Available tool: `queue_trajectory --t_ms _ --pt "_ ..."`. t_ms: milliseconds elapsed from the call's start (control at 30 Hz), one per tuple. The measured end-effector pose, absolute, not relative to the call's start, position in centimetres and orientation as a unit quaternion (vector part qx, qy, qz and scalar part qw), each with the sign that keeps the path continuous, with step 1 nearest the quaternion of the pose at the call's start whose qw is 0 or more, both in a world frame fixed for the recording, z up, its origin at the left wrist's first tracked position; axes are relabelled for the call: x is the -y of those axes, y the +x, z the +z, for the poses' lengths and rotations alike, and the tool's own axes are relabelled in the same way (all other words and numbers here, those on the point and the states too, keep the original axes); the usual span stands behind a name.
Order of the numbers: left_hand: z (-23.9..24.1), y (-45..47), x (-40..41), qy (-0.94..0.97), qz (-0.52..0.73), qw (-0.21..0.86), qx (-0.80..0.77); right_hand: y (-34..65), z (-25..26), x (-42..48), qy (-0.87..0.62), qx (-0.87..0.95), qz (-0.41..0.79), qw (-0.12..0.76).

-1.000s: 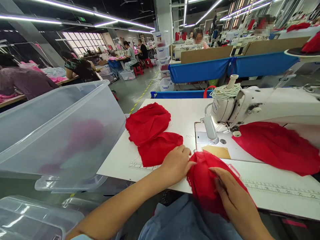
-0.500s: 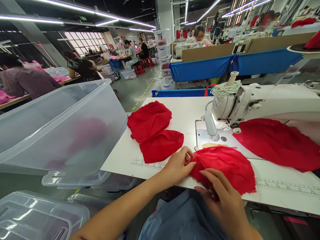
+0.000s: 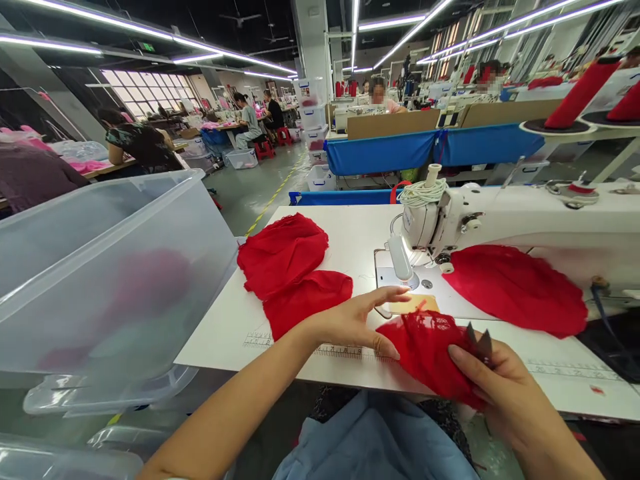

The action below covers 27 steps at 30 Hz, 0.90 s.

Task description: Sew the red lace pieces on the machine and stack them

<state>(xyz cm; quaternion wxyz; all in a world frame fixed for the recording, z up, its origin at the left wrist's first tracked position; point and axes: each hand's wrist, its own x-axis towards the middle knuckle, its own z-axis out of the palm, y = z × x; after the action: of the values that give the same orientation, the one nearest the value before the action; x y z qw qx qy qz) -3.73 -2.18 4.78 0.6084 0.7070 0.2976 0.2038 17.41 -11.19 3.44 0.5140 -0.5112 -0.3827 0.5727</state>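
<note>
Since the earlier frame, the left hand (image 3: 345,323) leaves its pinch on the edge of the held red cloth (image 3: 425,347), which changes from spread out to bunched. Left fingers: apart, thumb and forefinger spread at the cloth's left end; whether the thumb touches it cannot be told. Right fingers: those of the right hand (image 3: 510,380) are clamped on the cloth's right end, two dark blades (image 3: 484,343) pointing up beside them. The cloth is over the near part of the surface (image 3: 210,347), on the near side of the sewing machine (image 3: 500,213). Two red pieces (image 3: 283,253) lie to the left; another red piece (image 3: 520,287) lies to the right.
</note>
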Motion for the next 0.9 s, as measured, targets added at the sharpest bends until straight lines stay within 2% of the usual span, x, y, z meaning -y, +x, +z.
queue_trajectory --t_ms 133,233,433,767,900 --pt "4.5 -1.9 1.3 0.638 0.143 0.718 -0.238 18.8 3.9 10.4 -0.502 0.337 0.594 0.531" --pt "4.1 -0.5 0.9 0.566 0.169 0.763 -0.263 20.4 3.2 8.6 -0.530 0.405 0.522 0.532" --pt "2.3 1.5 -0.2 0.494 0.222 0.788 -0.291 22.0 2.0 5.8 -0.601 0.543 0.285 0.513" --pt "0.6 2.0 -0.3 0.422 0.260 0.816 -0.297 21.7 -0.7 4.8 -0.660 0.560 0.143 0.481" --pt "1.1 1.9 -0.4 0.404 0.283 0.813 -0.308 20.6 -0.1 5.2 -0.667 0.542 0.014 0.511"
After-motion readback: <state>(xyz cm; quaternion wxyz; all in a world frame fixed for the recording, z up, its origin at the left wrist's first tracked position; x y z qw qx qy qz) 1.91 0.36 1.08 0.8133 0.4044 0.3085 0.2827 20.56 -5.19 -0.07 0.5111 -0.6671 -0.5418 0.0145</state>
